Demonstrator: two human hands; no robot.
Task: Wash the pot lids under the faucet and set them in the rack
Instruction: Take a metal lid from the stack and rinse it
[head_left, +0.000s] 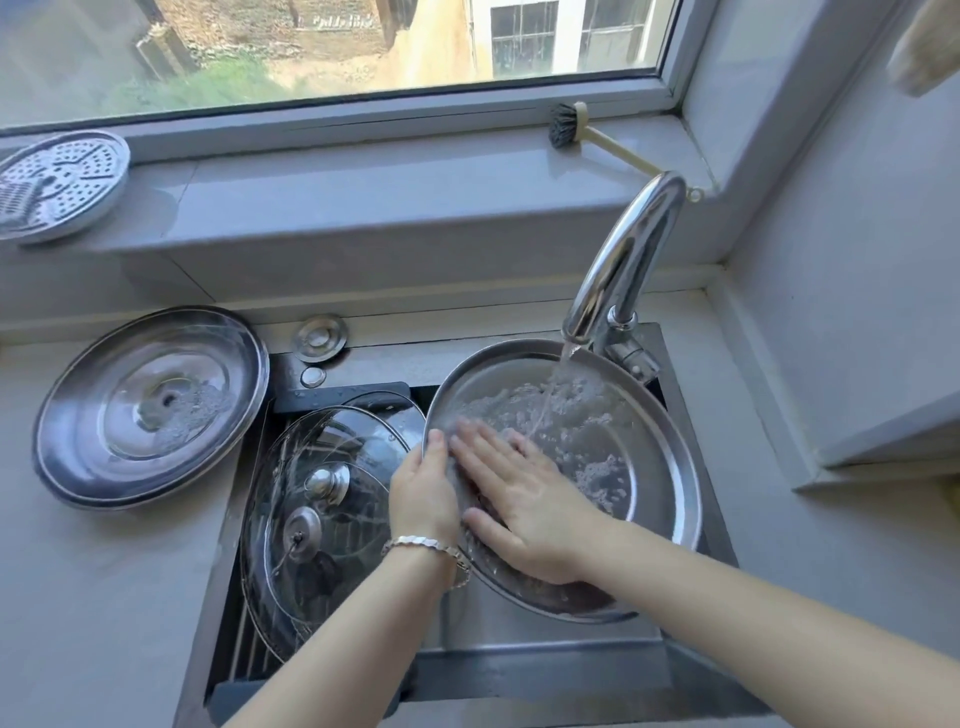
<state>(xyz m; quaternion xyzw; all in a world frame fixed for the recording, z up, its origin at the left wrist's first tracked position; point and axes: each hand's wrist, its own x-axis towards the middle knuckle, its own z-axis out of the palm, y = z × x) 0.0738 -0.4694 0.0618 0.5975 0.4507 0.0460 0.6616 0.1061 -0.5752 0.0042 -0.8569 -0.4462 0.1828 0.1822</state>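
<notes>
Steel pot lid (649, 467) sits tilted over the sink (545, 665), hollow side up, under the running faucet (623, 260), water splashing across it. Left hand (423, 493) grips its left rim, thumb over the edge; right hand (524, 504) lies flat on the wet inner face, fingers straight. Beside it, a glass lid (322, 499) leans in the rack (244, 639). A larger steel lid (150, 405) lies inner side up on the tabletop (104, 597) to the left.

A home kitchen: a steel sink (691, 525) with running faucet (623, 260) set in a grey counter (93, 597) beneath a window (332, 47), dish brush (571, 127) on the sill
</notes>
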